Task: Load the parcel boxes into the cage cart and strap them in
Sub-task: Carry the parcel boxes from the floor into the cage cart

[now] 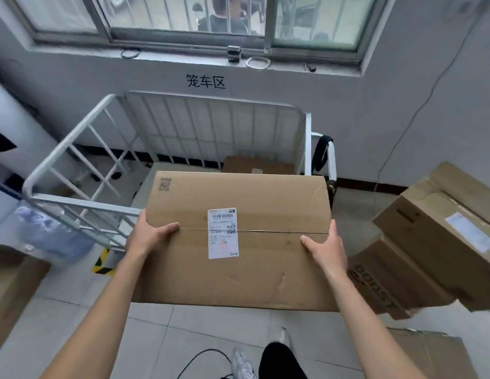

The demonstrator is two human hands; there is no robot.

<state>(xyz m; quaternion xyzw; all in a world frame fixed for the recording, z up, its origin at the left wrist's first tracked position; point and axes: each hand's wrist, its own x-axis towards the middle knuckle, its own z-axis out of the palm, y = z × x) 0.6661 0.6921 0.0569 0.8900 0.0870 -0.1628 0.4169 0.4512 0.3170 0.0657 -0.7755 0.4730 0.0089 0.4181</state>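
Note:
I carry a large brown cardboard box (265,203) with a white shipping label on its top, level in front of me. My left hand (150,235) grips its left side, thumb lying across the top. My right hand (324,246) grips its right side the same way. Just beyond the box stands the white metal cage cart (74,143), its near side open. A smaller brown box (259,164) lies on the cart floor at the far right. A black strap (322,153) hangs on the cart's right post.
Stacked cardboard boxes (435,231) lean at my right, and another (441,354) lies on the floor below them. A brown box (11,283) and a blue plastic bag (49,231) stand at the left. A black cable (200,359) crosses the tiled floor near my feet.

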